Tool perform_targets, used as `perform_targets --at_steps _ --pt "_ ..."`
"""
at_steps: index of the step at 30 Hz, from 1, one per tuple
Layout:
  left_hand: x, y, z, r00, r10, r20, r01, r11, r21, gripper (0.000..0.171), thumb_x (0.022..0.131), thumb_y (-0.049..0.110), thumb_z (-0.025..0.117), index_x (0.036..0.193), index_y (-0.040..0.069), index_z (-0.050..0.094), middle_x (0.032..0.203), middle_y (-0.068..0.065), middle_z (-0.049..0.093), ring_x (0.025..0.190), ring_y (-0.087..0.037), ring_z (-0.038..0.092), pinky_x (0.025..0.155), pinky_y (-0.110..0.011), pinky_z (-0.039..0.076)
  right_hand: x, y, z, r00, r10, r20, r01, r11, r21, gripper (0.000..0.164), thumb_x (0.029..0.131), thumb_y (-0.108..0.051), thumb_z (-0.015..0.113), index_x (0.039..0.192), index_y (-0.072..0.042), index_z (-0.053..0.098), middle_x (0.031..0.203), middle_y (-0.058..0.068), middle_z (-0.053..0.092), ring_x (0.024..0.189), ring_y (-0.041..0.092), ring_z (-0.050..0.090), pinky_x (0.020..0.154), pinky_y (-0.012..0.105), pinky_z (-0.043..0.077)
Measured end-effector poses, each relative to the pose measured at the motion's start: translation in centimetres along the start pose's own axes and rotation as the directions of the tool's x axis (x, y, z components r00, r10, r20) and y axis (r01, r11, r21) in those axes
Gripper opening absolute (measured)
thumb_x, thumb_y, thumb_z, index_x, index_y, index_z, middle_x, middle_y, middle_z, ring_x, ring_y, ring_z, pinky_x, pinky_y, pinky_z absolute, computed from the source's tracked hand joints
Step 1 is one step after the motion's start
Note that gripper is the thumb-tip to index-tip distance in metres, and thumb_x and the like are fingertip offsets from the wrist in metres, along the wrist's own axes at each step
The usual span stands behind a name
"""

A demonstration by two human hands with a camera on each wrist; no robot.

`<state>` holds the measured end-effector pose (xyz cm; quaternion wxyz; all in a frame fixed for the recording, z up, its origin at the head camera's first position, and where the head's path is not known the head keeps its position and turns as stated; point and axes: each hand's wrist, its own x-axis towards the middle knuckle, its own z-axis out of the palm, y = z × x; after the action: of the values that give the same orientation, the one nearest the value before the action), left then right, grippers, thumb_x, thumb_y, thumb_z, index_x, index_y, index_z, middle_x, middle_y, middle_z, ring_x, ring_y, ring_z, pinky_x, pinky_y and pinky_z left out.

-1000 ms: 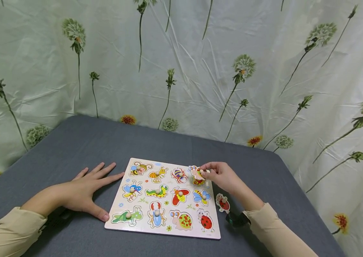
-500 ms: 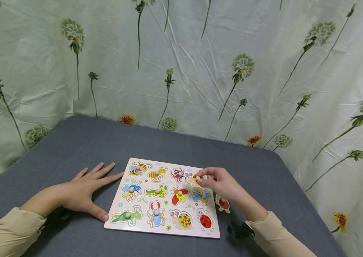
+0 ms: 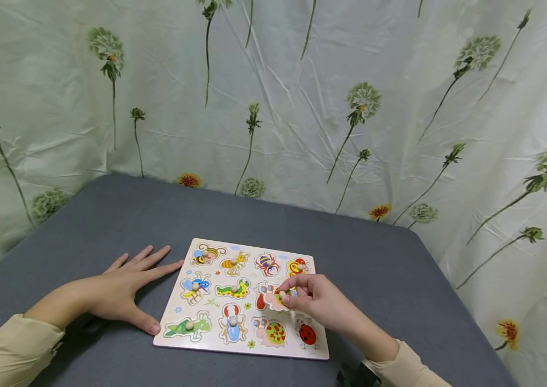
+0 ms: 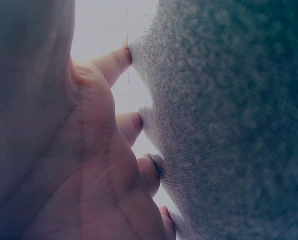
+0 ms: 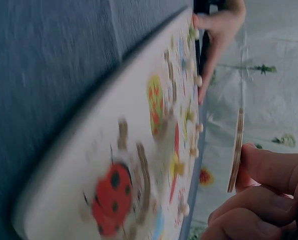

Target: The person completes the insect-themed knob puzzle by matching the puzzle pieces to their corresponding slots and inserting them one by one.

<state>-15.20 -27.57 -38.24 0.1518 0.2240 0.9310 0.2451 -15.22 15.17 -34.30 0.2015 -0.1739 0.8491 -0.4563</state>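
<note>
A snail puzzle piece (image 3: 271,299) is pinched by its knob between the thumb and forefinger of my right hand (image 3: 319,301). In the right wrist view, the snail piece (image 5: 236,150) shows edge-on, raised above the wooden peg puzzle board (image 3: 210,345). In the head view it overlaps the red-winged insect piece (image 3: 260,302). Below it lies the printed snail recess (image 3: 271,333), with the ladybug recess (image 3: 307,334) to its right. My left hand (image 3: 114,295) lies spread on the cloth, thumb and forefinger tips at the board's left edge.
Several knobbed insect pieces sit in the board, including a caterpillar (image 3: 234,288), a beetle (image 3: 232,323) and a butterfly (image 3: 298,266) at the upper right. Dark grey cloth (image 3: 375,269) covers the table. A flower-print curtain (image 3: 293,107) hangs behind it.
My right hand has carried the snail piece from the board's upper right corner down and left, uncovering the butterfly. The loose ladybug piece beside the board is now hidden behind my right arm.
</note>
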Motion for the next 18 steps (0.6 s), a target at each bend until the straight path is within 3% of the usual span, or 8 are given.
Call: perform_targets --at_steps 10,18 --pt "0.0 0.0 0.0 1.000 -0.003 0.000 0.003 1.000 0.007 0.123 0.069 0.070 0.091 0.170 0.033 0.033 0.181 -0.020 0.010 0.163 -0.059 0.000 0.118 -0.084 -0.002 -0.9 0.3 1.7 0.998 0.037 0.049 -0.039 0.998 0.044 0.022 0.098 -0.017 0.077 0.116 -0.004 0.074 0.060 -0.006 0.038 0.050 0.008 0.030 0.046 0.022 0.023" --pt "-0.1 0.1 -0.2 1.000 0.002 0.002 -0.002 1.000 -0.008 0.122 0.070 0.067 0.092 0.171 0.032 0.033 0.181 -0.021 0.009 0.163 -0.060 -0.001 0.117 -0.085 -0.003 -1.3 1.0 3.1 0.997 0.015 0.070 -0.017 0.999 0.027 0.016 0.097 -0.016 0.078 0.107 -0.005 0.076 0.059 -0.006 0.041 0.051 0.005 0.034 0.048 0.021 0.024"
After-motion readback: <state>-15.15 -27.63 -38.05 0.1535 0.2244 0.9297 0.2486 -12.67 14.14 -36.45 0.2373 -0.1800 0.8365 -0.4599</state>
